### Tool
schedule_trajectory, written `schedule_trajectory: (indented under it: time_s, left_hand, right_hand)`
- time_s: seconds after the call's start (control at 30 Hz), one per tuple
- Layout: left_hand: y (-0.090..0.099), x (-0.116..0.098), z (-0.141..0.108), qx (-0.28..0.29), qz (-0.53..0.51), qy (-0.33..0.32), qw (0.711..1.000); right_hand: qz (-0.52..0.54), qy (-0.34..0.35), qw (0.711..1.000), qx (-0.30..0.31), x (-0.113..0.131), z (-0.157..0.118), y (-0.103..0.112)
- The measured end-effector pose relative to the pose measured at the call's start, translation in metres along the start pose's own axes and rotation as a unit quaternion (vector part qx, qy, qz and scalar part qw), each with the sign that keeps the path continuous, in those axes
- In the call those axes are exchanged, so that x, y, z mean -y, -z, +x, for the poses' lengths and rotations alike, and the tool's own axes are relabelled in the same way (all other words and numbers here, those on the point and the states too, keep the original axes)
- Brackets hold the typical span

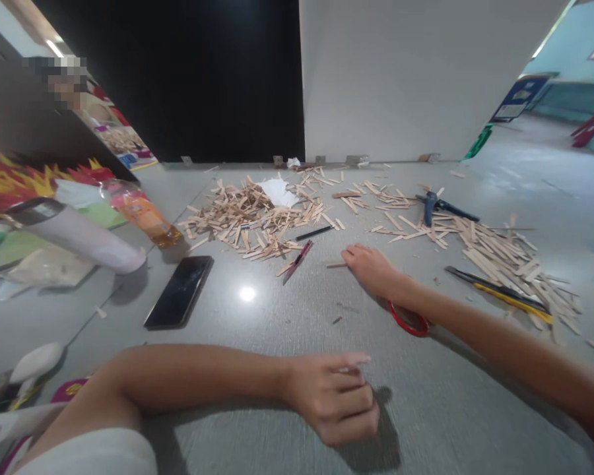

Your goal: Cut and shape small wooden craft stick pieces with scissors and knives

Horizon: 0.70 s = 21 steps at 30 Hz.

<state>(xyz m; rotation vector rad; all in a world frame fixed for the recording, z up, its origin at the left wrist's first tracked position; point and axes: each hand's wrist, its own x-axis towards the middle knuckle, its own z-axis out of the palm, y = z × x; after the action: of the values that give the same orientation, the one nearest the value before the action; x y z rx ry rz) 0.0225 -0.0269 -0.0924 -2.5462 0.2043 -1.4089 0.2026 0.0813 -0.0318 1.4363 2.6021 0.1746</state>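
Thin wooden stick [335,265] held at the fingertips of the right hand [373,269], low over the table [257,320]. Left hand [334,399] loosely curled, nearer the camera; whether anything is gripped in it cannot be told. Loose sticks [237,211] heaped beyond; phone [179,292] laid beside bottle [141,212]. Pliers [445,208] and cutter [509,297] seen at right, among more sticks.

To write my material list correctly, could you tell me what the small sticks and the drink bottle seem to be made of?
Sticks: likely bare wood, matte, from their pale tan colour without gloss. Bottle: probably clear, shiny plastic, since amber liquid shows through; glass remains possible.
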Motion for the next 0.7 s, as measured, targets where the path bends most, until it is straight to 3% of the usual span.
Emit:
schedule_trajectory:
  time_s: [0.13, 0.23, 0.4, 0.5, 0.6, 0.7]
  left_hand:
    - [0.000, 0.001, 0.001, 0.005, 0.001, -0.006, 1.000]
    - [-0.001, 0.000, 0.000, -0.002, -0.003, -0.007, 1.000]
    - [-0.004, 0.001, -0.002, -0.005, -0.020, -0.011, 1.000]
    - [-0.005, 0.003, -0.002, -0.032, -0.047, -0.064, 0.996]
    - [-0.005, 0.004, -0.002, -0.046, -0.054, -0.091, 0.993]
    - [-0.005, 0.003, -0.001, -0.026, -0.047, -0.062, 0.997]
  right_hand:
    - [0.004, -0.030, 1.000, 0.002, -0.013, 0.017, 0.001]
    - [0.016, -0.016, 1.000, 0.001, -0.001, 0.006, 0.009]
    - [0.067, 0.125, 0.990, 0.023, 0.060, -0.038, 0.017]
    - [0.104, 0.231, 0.967, 0.043, 0.089, -0.055, 0.013]
    - [0.119, 0.199, 0.971, 0.053, 0.088, -0.051, 0.008]
    - [0.115, 0.118, 0.985, 0.060, 0.061, -0.028, 0.002]
